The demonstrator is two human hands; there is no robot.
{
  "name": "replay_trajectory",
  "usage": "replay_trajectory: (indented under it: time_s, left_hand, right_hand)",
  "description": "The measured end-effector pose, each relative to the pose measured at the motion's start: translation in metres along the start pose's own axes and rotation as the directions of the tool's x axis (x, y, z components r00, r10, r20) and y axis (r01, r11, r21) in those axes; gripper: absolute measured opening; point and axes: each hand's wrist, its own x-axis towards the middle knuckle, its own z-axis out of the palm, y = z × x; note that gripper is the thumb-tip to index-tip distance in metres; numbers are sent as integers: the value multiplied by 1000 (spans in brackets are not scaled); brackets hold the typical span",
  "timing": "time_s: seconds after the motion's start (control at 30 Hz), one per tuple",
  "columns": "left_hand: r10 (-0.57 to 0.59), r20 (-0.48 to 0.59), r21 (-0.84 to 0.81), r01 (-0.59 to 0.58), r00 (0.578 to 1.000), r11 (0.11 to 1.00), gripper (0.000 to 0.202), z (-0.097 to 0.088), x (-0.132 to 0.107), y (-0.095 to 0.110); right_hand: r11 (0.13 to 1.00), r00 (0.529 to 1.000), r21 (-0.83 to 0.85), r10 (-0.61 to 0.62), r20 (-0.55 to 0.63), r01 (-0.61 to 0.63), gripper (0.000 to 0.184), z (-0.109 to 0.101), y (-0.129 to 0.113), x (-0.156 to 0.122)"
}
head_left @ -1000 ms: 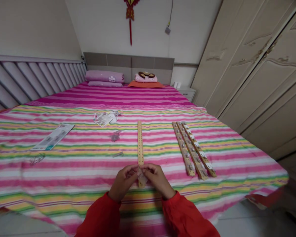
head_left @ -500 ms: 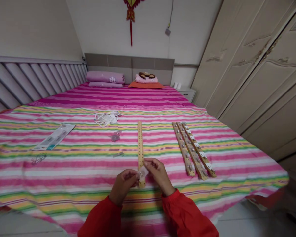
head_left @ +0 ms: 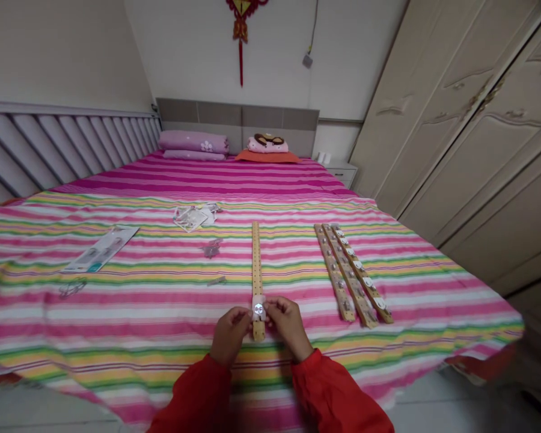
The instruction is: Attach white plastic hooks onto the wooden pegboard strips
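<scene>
A long wooden strip with rows of holes (head_left: 255, 258) lies lengthwise on the striped bedspread (head_left: 139, 313) in front of me. Near its close end sits a small clear piece with a shiny metal centre (head_left: 258, 309). My left hand (head_left: 231, 334) pinches its left side, and my right hand (head_left: 287, 325) pinches its right side. Both hands are closed with fingertips pressed on the piece, against the strip. Red sleeves cover both my arms.
Three wooden strips fitted with metal and white pieces (head_left: 352, 273) lie side by side to the right. Left of centre are clear packets (head_left: 192, 216), a printed card (head_left: 101, 248) and small loose metal bits (head_left: 211, 248). Pillows (head_left: 193, 143) lie at the headboard; a wardrobe (head_left: 473, 120) stands on the right.
My hands held the small clear piece just above the strip's near end; now they have lowered it onto the strip and press it there from both sides.
</scene>
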Motion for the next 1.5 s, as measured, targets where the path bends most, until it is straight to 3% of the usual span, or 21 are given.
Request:
replay_trajectory:
  time_s: [0.2,0.4,0.53,0.93,1.37,1.5]
  left_hand:
    - [159,-25,207,-150,987,967,27,-4,3,-4]
    - [-80,71,113,71,994,991,32,-5,14,-14]
    - [-152,66,15,152,986,988,32,-3,19,-18]
    - [-240,-29,-58,238,970,970,40,2,22,-19]
    - [-184,-12,-93,182,983,979,42,0,20,-22]
    - [-221,4,-104,221,975,970,41,2,19,-23]
  right_hand:
    - [1000,1000,-27,-2,-23,1,23,-3,8,2]
    - [1000,999,-14,-1,-46,0,22,-2,11,3]
    - [1000,999,-29,4,-40,-5,21,0,10,3]
    - [996,996,-84,29,-89,-36,33,-1,15,2]
    - [986,988,-164,-6,-153,-20,39,0,17,-8]
    - [977,988,-157,135,-72,-145,39,-2,14,-16]
